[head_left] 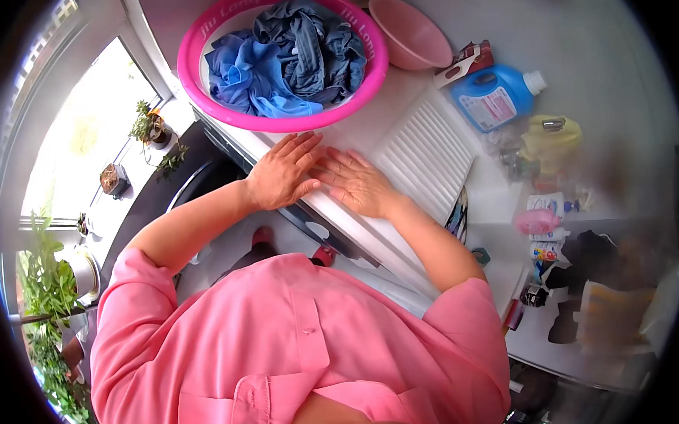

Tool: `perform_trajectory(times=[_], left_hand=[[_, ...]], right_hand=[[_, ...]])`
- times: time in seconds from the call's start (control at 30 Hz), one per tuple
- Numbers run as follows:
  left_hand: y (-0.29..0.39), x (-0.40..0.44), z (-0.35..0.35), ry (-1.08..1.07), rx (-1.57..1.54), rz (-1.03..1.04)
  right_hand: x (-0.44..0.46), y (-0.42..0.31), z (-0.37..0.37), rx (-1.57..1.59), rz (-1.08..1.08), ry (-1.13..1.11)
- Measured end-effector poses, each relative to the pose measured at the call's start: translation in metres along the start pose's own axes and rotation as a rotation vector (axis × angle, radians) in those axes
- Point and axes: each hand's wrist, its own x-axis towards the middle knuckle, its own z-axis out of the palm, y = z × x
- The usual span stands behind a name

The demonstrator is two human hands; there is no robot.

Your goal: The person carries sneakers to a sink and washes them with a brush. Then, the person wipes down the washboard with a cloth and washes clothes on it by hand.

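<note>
Nearest is the person's own pink shirt [247, 342], with both forearms reaching forward over the front edge of the white bench [339, 212]. Below that edge, red footwear [324, 256] shows on the floor.

At the front edge, the left hand [282, 173] is palm down with its grip open, fingers extended towards the large basin [187, 77]. The right hand [361, 187] is beside it, its grip open too, fingers pointing at the left hand. The fingers overlap in view; whether they touch is hard to tell.

Just beyond the fingertips, the magenta-rimmed basin sits at the bench's left end. It holds a heap of crumpled cloth: a bright blue garment [252, 77] on the left and darker grey-blue garments [311, 52] on the right.

Right of the hands, a ribbed white panel [427, 149] slopes across the bench. Farther back, a pink bowl [412, 34] is just beside the basin, tilted. Along the bench's back edge stand a small red and white box [465, 62] and a blue bottle [492, 98] with a white cap, near a blurred yellow item [550, 137].

Off to the left, potted plants [149, 127] stand on the windowsill.
</note>
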Motion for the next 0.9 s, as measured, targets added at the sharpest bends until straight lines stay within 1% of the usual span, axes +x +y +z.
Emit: perform_trajectory(times=[0.03, 0.1, 0.17, 0.2, 0.27, 0.3, 0.37, 0.4, 0.43, 0.5, 0.53, 0.6, 0.63, 0.7, 0.73, 0.77, 0.83, 0.87, 0.9], left_hand=[[-0.002, -0.003, 0.003, 0.012, 0.002, -0.004], [-0.002, -0.005, 0.006, 0.008, -0.014, -0.003], [0.006, -0.005, 0.005, 0.028, 0.08, -0.06], [0.007, -0.006, 0.008, 0.043, 0.089, -0.075], [0.008, -0.004, 0.008, 0.03, 0.086, -0.087], [0.009, -0.003, 0.009, 0.019, 0.072, -0.109], [0.008, -0.005, 0.015, 0.048, 0.085, -0.11], [0.007, -0.004, 0.018, 0.056, 0.098, -0.112], [0.006, -0.003, 0.02, 0.061, 0.111, -0.117], [0.006, -0.003, 0.021, 0.058, 0.123, -0.118], [0.005, -0.002, 0.022, 0.062, 0.13, -0.122], [0.007, -0.002, 0.025, 0.057, 0.137, -0.119], [0.007, -0.001, 0.026, 0.089, 0.153, -0.113], [0.006, 0.0, 0.028, 0.119, 0.176, -0.1], [0.005, 0.0, 0.029, 0.131, 0.18, -0.101], [0.005, 0.0, 0.03, 0.139, 0.182, -0.095], [0.002, -0.001, 0.031, 0.146, 0.178, -0.056], [0.001, -0.002, 0.031, 0.121, 0.181, -0.065], [0.002, -0.002, 0.03, 0.097, 0.183, -0.077]], right_hand=[[0.008, 0.006, -0.003, -0.049, -0.001, -0.02], [0.027, 0.032, -0.005, -0.094, 0.046, 0.146], [0.048, 0.06, -0.023, -0.058, 0.186, 0.225], [0.053, 0.071, -0.031, -0.064, 0.19, 0.233], [0.062, 0.089, -0.043, -0.063, 0.15, 0.449], [0.068, 0.109, -0.04, -0.063, 0.151, 0.458], [0.074, 0.158, -0.022, -0.485, 0.329, 0.303], [0.066, 0.177, -0.024, -0.278, 0.361, 0.286], [0.057, 0.188, -0.024, -0.28, 0.362, 0.294], [0.043, 0.207, -0.021, -0.384, 0.549, 0.41], [0.031, 0.22, -0.015, -0.38, 0.55, 0.416], [0.004, 0.231, -0.005, -0.019, 0.751, 0.72], [-0.004, 0.232, -0.004, -0.017, 0.757, 0.729], [-0.018, 0.225, -0.008, -0.103, 0.987, 0.561], [-0.018, 0.198, -0.026, -0.25, 0.938, 0.416], [-0.01, 0.198, -0.02, -0.245, 0.952, 0.422], [0.0, 0.212, -0.01, 0.069, 0.794, 0.66], [-0.007, 0.22, -0.007, 0.07, 0.809, 0.665], [-0.013, 0.226, -0.002, 0.073, 0.752, 0.677]])
